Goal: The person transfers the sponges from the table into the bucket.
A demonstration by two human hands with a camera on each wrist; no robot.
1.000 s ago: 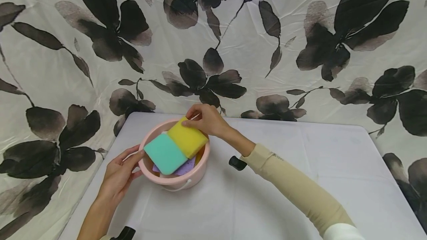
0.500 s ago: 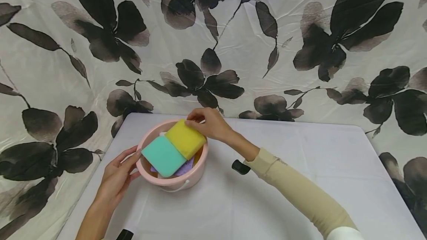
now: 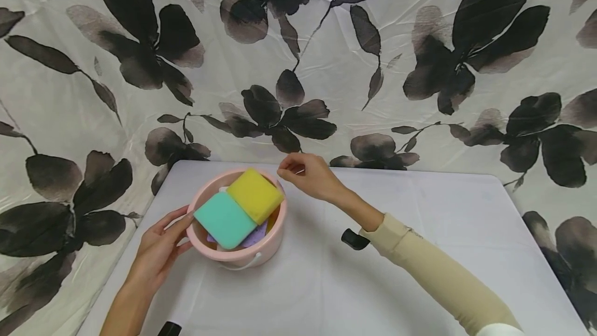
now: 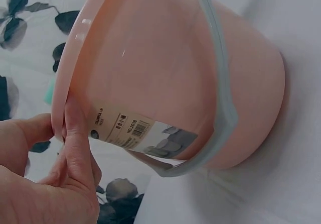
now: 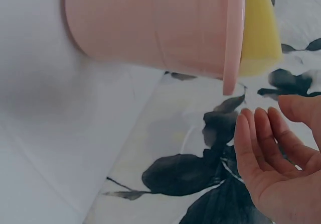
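A pink bucket (image 3: 272,248) with a pale handle (image 3: 240,265) stands on the table, packed with sponges. On top lie a teal sponge (image 3: 225,220) and a yellow sponge (image 3: 255,195), side by side; part of a purple sponge (image 3: 255,235) shows below them. My left hand (image 3: 156,253) pinches the bucket's left rim, thumb and fingers on either side of it in the left wrist view. Just off the rim's right side is my right hand (image 3: 313,176), its fingers loosely bent with nothing between them. In the right wrist view the yellow sponge (image 5: 261,33) sticks out above the rim.
The table (image 3: 396,253) has a white cover and reaches well to the right of the bucket. Behind it hangs a white cloth (image 3: 364,82) with dark flowers, close to the table's back edge. A printed label (image 4: 143,133) is on the bucket's side.
My right hand has let go of the yellow sponge and moved right, away from the bucket. The yellow sponge stays on top beside the teal one. My left hand keeps its hold on the rim.
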